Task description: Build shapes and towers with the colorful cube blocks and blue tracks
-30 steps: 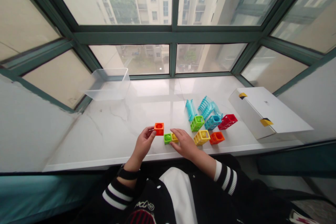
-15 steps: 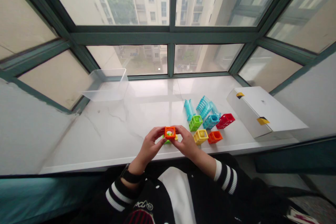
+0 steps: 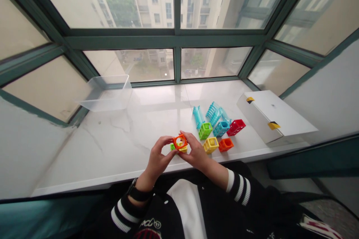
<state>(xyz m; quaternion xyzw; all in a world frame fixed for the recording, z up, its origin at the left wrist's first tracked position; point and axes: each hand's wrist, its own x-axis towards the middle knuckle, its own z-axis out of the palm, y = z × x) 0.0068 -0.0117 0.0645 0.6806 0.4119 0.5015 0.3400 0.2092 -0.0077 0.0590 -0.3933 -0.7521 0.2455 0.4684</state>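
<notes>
Between my two hands is an orange hollow cube block (image 3: pixel 180 142) with a round opening, tilted a little. My left hand (image 3: pixel 160 155) grips its left side with thumb and fingers. My right hand (image 3: pixel 196 152) holds its right side the same way. Just below and behind the orange block show parts of a green block (image 3: pixel 172 147) and a yellow block (image 3: pixel 183 149); whether they are joined to it I cannot tell. Close to my right hand stand a yellow block (image 3: pixel 211 145) and a green block (image 3: pixel 205 131).
Further right are an orange block (image 3: pixel 226 145), a blue block (image 3: pixel 221 129) and a red block (image 3: pixel 236 127). Clear blue track pieces (image 3: pixel 214 113) lie behind them. A white box (image 3: pixel 277 114) stands at the right, a clear plastic bin (image 3: pixel 108 95) at the back left, by the window.
The orange block has turned and tilted between my hands, and more yellow shows beneath it. The whole view has shifted slightly; the blocks on the sill keep their places.
</notes>
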